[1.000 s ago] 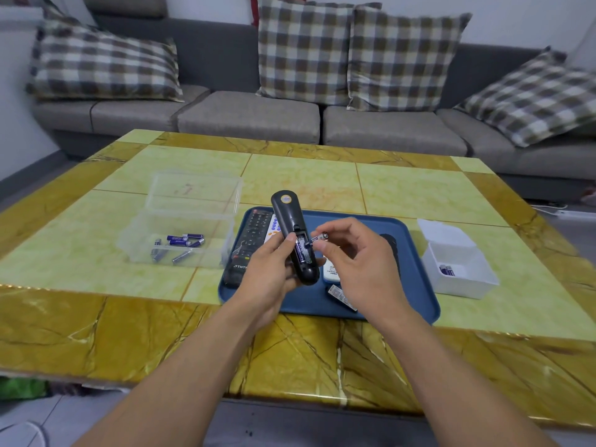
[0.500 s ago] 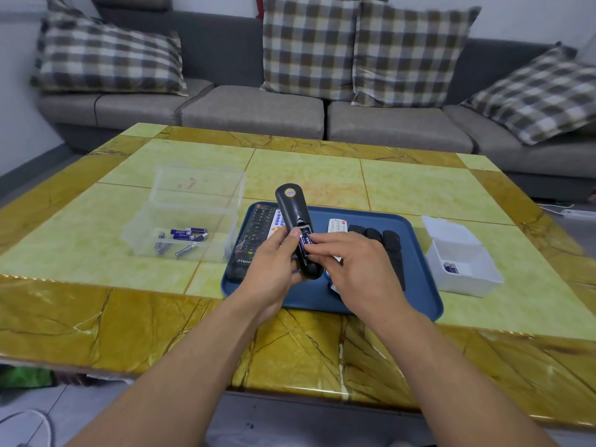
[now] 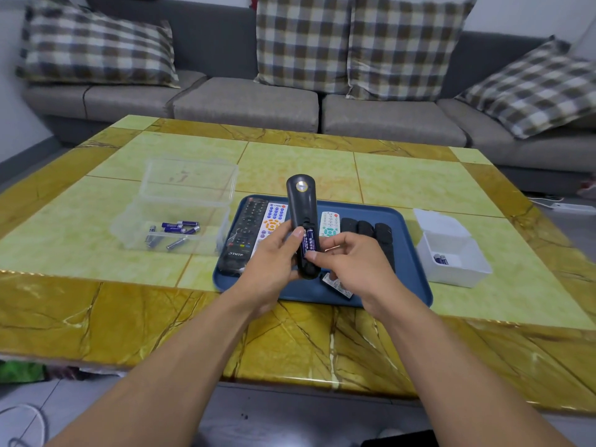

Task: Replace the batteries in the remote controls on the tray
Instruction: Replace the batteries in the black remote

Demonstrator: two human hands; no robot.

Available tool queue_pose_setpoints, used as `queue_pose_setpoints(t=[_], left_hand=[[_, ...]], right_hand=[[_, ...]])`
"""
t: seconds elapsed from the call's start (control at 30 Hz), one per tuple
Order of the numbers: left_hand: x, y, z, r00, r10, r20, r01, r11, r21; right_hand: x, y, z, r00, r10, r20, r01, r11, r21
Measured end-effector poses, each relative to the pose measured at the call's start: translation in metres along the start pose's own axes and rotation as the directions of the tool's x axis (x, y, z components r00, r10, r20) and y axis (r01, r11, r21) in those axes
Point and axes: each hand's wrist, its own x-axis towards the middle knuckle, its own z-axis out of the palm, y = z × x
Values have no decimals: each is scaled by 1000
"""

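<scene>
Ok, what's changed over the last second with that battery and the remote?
The right hand brought the battery from beside the dark remote down into its open compartment; its fingertips now press the battery's lower end. The left hand kept gripping the remote, back up, above the blue tray. The clear box of batteries, the white box and the other remotes stayed put.

Two bare forearms enter from 7 and 5 o'clock, no sleeves, watch, rings or gloves on either. The left hand and the right hand are uncovered, with short, plain fingernails showing.
</scene>
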Motion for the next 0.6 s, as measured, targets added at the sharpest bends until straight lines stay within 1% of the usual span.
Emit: queue_pose_setpoints(t=[0.2,0.3,0.37,0.43,0.5,0.53,0.57,0.6], left_hand=[[1,-1,4,999,11,-39,-13,1000,-29],[1,-3,3,1000,11,-26,-11,1000,-7],[1,-3,3,999,11,-32,-11,1000,3],[1,-3,2,998,11,-65,-12,1000,-9],[0,-3,0,991,0,-137,-2,1000,-21],[0,-3,0,986,-16,-165,11,999,-31],[0,-3,-1,982,-35,-183,27,999,-45],[-1,-3,-2,980,-56,-191,44,997,-68]], right_hand=[[1,1,-4,998,-16,59,17,999,-30],[2,3,0,999,-28,38,32,993,-109],[4,4,0,997,-68,28,71,984,-161],[6,5,-4,992,-126,10,126,971,-205],[9,6,-13,987,-155,-45,131,935,-328],[10,7,-18,987,-145,-63,104,895,-434],[10,8,-22,991,-116,-63,61,828,-557],[9,10,-24,996,-68,-50,16,735,-678]])
